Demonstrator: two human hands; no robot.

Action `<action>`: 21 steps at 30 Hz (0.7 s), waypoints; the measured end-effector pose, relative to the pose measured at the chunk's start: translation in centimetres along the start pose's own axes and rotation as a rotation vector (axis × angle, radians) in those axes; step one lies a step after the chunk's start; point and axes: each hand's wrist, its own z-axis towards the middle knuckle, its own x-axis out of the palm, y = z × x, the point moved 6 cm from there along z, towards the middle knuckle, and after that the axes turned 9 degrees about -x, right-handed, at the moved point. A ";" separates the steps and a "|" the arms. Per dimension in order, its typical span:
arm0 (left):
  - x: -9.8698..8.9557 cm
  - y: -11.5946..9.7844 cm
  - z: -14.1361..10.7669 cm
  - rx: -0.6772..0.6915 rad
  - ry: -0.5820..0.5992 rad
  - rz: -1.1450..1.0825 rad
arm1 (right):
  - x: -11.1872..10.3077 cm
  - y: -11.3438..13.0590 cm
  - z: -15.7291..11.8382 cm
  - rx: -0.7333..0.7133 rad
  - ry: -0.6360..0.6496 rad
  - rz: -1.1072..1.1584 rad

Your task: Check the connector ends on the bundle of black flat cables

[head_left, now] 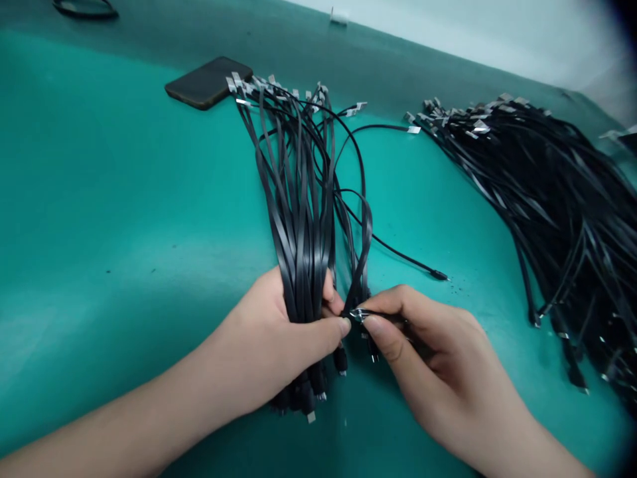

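My left hand [279, 338] is closed around a thick bundle of flat black cables [303, 219], near the end where their black plugs stick out below. My right hand [438, 358] pinches a small tool [359, 315] with shiny metal jaws and a dark body; my palm hides most of it. The jaws meet a black cable beside my left thumb tip. A few cables hang apart from the bundle just right of my left fingers. One loose cable end [438, 274] lies on the table above my right hand.
On the right, a large heap of black cables [552, 179] spreads over the green table [124, 179]. A dark phone [209, 81] lies at the back, touching the bundle's metal connectors. A black loop [85, 9] is at the far left, and a pale wall [478, 33] stands behind.
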 end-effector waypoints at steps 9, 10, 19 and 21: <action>-0.1 -0.1 -0.2 -0.004 0.007 0.026 | 0.1 -0.3 0.0 0.010 0.010 0.007; -0.1 -0.1 -0.3 -0.004 0.003 0.028 | 0.1 -0.3 0.0 0.015 0.008 0.015; -0.2 -0.2 -0.3 0.010 -0.023 -0.014 | 0.1 -1.6 -0.6 0.151 -0.120 0.210; -0.1 -0.3 -0.4 0.010 -0.037 -0.021 | 0.5 -1.3 -0.6 0.121 -0.082 0.203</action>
